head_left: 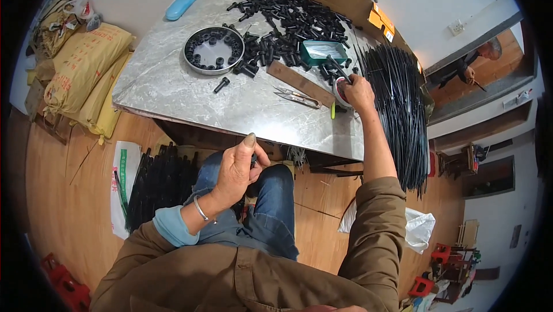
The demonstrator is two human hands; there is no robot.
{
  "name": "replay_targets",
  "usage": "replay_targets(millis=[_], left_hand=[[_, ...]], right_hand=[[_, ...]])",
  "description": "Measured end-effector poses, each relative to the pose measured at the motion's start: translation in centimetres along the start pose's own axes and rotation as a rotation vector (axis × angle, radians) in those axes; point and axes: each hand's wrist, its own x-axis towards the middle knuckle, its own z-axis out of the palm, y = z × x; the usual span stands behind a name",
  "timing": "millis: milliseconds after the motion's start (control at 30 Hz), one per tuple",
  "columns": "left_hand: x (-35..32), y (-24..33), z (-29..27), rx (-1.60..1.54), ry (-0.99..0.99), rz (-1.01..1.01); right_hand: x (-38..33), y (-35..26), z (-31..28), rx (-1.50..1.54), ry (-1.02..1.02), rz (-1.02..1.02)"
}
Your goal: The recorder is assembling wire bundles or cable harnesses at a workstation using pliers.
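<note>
My left hand (235, 168) is closed in front of the table edge, above my knees, with its thumb up. Between its fingers shows a small dark part (253, 161), mostly hidden. Over the table's right side, my right hand (359, 93) grips a black rod (339, 69) that slants up to the left. Just below and beside that hand stands a small round tub (341, 94) with a white and red side; whether the rod touches it, I cannot tell. Scissors (298, 97), a brown flat bar (300, 84) and a green-handled tool (333, 110) lie left of it.
On the marbled table (167, 90) are a round metal tin (214, 71) of black caps, a heap of black bolt-like parts (288, 12), a green box (324, 53) and a blue case (182, 4). Long black rods (397, 110) hang over the right edge. Another person (469, 67) is at far right.
</note>
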Motion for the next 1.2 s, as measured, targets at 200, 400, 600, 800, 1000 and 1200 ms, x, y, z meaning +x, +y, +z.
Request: replay_targets(millis=[200,400,600,800,1000,1200], left_hand=[[0.3,-0.2,0.3,0.012,-0.014,-0.024],[0.2,-0.3,0.7,0.026,-0.01,-0.049],[0.1,-0.2,0.8,0.019,-0.138,0.02],[-0.5,0.3,0.6,0.088,-0.309,0.218],[-1.1,-0.3,1.5,0.175,-0.172,0.396],[-2.8,-0.9,1.8,0.152,-0.096,0.383]], right_hand=[[0.1,0.1,-0.3,0.034,-0.049,0.013],[0.9,0.4,-0.6,0.065,-0.032,0.031],[-0.7,0.8,-1.8,0.65,-0.128,0.144],[-12.5,-5.6,-3.4,1.694,-0.51,0.202],[-21.9,-10.1,-2.3,1.925,-0.461,0.274],[-24.5,-13.0,-2.7,1.874,-0.354,0.215]])
